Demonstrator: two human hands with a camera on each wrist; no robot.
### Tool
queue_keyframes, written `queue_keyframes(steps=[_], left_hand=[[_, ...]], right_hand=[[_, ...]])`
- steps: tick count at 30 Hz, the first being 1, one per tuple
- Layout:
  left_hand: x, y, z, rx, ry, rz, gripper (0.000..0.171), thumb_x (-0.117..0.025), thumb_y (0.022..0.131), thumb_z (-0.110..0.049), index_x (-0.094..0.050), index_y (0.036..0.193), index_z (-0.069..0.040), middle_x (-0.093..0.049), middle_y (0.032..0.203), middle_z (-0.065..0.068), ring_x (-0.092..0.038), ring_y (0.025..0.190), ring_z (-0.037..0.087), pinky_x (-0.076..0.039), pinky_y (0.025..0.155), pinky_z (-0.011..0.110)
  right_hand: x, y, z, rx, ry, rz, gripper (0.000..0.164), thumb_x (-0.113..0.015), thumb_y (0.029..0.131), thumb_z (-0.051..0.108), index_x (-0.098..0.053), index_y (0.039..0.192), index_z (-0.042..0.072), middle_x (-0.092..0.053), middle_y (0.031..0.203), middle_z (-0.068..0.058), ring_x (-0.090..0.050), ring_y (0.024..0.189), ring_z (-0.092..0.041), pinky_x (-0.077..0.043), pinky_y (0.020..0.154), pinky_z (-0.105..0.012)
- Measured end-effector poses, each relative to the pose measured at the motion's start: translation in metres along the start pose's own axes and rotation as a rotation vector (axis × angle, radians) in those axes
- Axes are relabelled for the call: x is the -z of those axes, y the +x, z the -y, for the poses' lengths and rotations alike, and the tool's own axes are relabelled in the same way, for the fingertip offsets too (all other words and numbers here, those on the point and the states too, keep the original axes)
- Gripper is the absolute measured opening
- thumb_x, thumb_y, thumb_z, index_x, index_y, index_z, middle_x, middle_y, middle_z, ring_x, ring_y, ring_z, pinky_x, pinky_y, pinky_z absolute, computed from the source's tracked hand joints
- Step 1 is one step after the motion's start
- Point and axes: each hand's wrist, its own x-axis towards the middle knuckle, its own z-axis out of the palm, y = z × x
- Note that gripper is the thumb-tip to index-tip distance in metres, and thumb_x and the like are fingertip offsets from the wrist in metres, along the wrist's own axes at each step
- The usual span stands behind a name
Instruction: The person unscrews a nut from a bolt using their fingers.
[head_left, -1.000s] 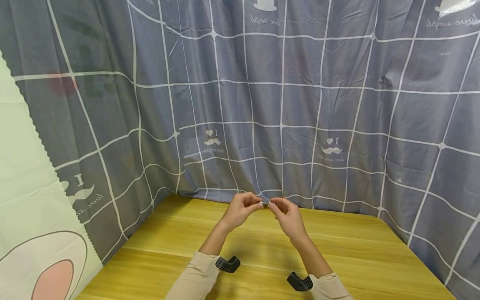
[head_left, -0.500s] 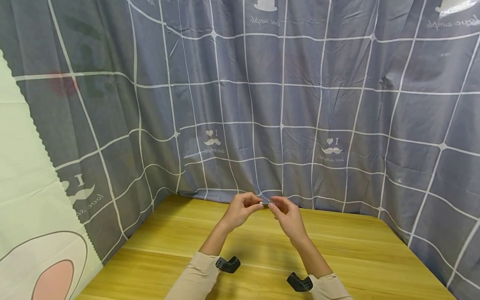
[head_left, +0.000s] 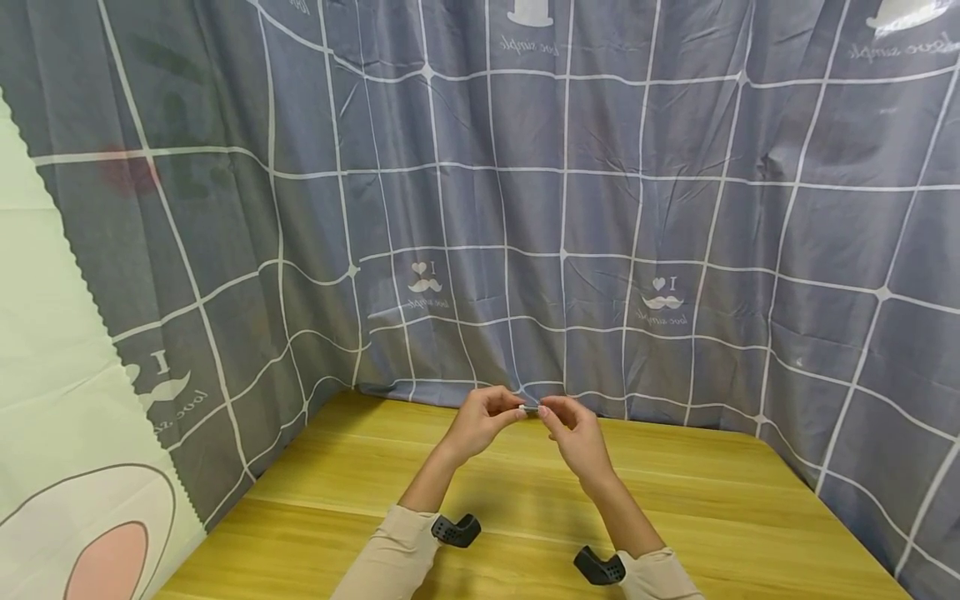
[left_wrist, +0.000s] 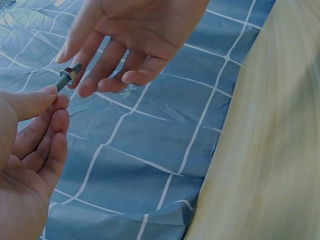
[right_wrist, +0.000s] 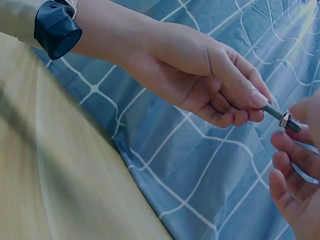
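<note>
My left hand (head_left: 480,423) pinches a metal bolt (right_wrist: 272,111) between thumb and fingers, so the bolt's near end is hidden in its grip. A nut (right_wrist: 285,120) sits on the threads close to the free end, with a short length of thread showing past it. Around that free end is my right hand (head_left: 579,437). In the left wrist view its thumb (left_wrist: 65,52) stands off the nut, while the index finger lies behind the bolt's tip. The other right fingers are loosely extended. Both hands are held up above the far part of the table.
A yellow wood-grain table (head_left: 525,517) lies below the hands. Behind it hangs a grey-blue checked curtain (head_left: 600,208), close past the fingertips. A pale green cloth (head_left: 45,333) hangs at the left. Black wrist mounts (head_left: 456,530) sit at both sleeves.
The right fingers shift slightly about the nut end of the bolt. The left hand and the bolt stay in place.
</note>
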Motion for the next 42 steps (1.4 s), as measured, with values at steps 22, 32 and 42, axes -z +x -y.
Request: queue_keyframes(steps=[22,32,42], left_hand=[[-0.0001,0.0001,0.0005,0.004,-0.006,0.002,0.013,-0.069,0.095,0.008,-0.069,0.104,0.017,-0.072,0.095,0.027,-0.061,0.074,0.000,-0.048,0.066,0.022],[-0.0003,-0.0006,0.0015,0.008,0.000,0.002,0.013,-0.069,0.096,0.008,-0.069,0.104,0.017,-0.072,0.095,0.027,-0.062,0.074,0.000,-0.048,0.066,0.022],[0.0005,0.0005,0.0020,0.015,0.012,-0.002,0.011,-0.068,0.096,0.007,-0.071,0.104,0.014,-0.073,0.096,0.025,-0.063,0.075,0.003,-0.052,0.067,0.027]], right_hand=[[-0.0004,-0.0008,0.0016,0.025,0.010,0.007,0.019,-0.069,0.101,0.006,-0.068,0.118,0.000,-0.067,0.114,-0.015,-0.065,0.097,-0.026,-0.055,0.079,-0.032],[-0.0006,-0.0018,0.0029,0.016,0.031,-0.002,0.011,-0.068,0.101,0.006,-0.070,0.111,0.000,-0.067,0.103,-0.013,-0.065,0.090,-0.024,-0.055,0.075,-0.033],[-0.0007,-0.0012,0.0025,0.010,0.016,0.010,0.018,-0.066,0.103,0.011,-0.070,0.116,-0.001,-0.068,0.103,-0.014,-0.065,0.090,-0.028,-0.055,0.074,-0.031]])
